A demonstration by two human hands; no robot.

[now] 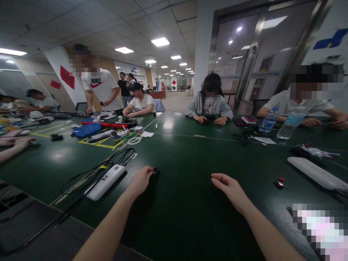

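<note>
My left hand (pixel 140 180) reaches forward over the dark green table (pixel 185 203), its fingertips pinched on a small black part (pixel 155 170) that rests on or just above the surface. My right hand (pixel 227 186) hovers to the right with fingers curled loosely inward; nothing shows in it. A white power strip marked "2" (pixel 106 181) lies left of my left hand, with black cables (pixel 89 174) looping beside it.
A second white power strip (pixel 317 173) lies at right, with a small red-and-black piece (pixel 279 183) near it. Water bottles (pixel 290 125), blue and red trays (pixel 88 129) and cables sit farther back. Several people sit or stand around the table.
</note>
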